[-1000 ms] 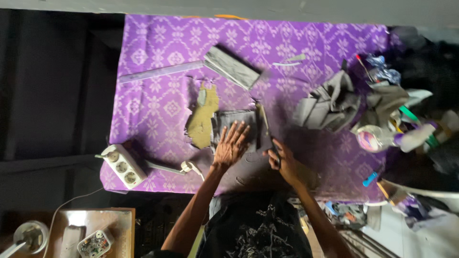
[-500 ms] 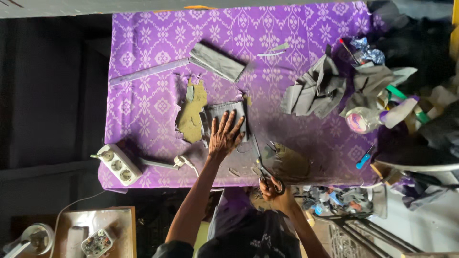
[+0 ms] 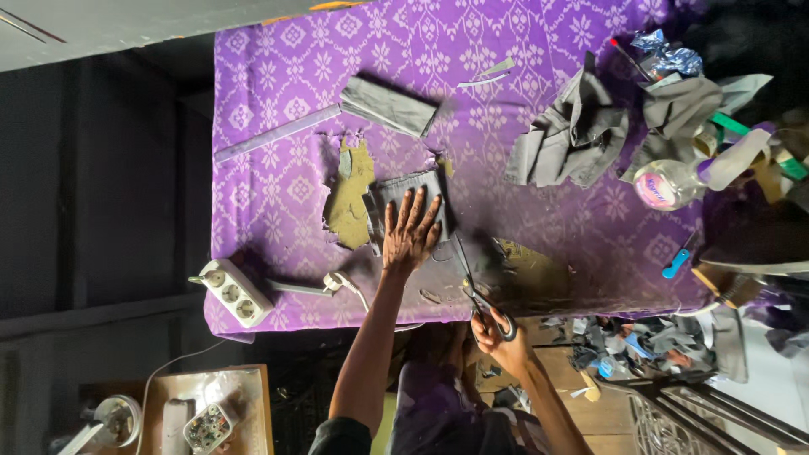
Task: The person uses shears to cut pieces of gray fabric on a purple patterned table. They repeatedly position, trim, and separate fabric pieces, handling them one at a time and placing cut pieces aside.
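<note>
Two hands at work on the purple patterned table cloth [image 3: 539, 50]. Left hand [image 3: 411, 232] spread flat, fingers open, pressing down a small grey fabric piece [image 3: 404, 187] near the middle of the table — gripping nothing, just pinning. Right hand [image 3: 499, 330] closed through the handles of scissors [image 3: 474, 286], blades angled up along the fabric's right edge near the table's front. Judged best: keep the palm weight steady and fingertips well clear of the blade line, feed the blades in short bites, keep the cloth taut — not bunched. Worn patch [image 3: 350, 198] showing olive padding lies just beside the fabric, so worth avoiding a snag there. Grey cloth pile [image 3: 573, 135] and white power strip [image 3: 236, 291] well apart.
</note>
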